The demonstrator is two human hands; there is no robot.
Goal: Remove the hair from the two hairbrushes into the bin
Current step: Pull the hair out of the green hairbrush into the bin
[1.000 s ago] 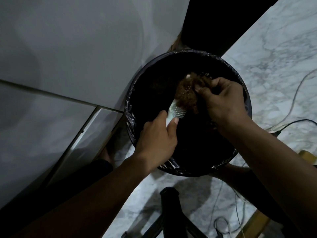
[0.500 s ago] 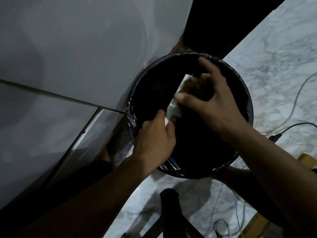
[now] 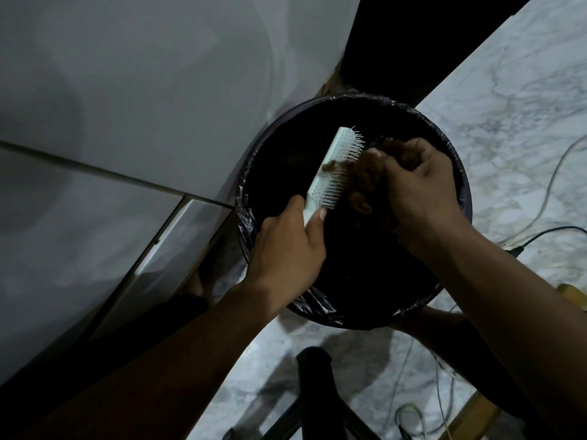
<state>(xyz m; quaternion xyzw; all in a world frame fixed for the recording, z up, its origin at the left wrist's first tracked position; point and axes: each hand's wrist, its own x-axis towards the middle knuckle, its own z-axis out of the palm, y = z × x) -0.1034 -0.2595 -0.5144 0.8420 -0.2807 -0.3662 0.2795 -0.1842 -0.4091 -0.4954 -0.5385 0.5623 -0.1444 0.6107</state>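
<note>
A round black bin lined with a black bag stands on the marble floor below me. Over its opening my left hand grips the handle of a pale mint hairbrush, bristles facing right. A clump of brown hair stretches from the brush's middle bristles to my right hand, whose fingers are closed on it just right of the brush. Only one brush is in view.
A grey cabinet or wall runs along the left, close against the bin. White and black cables lie on the marble floor to the right. A dark stool leg is at the bottom, near my feet.
My right hand, spread over the brush half a second ago, has closed on the hair and pulled right, dragging most of the clump off. The upper bristles now show bare.
</note>
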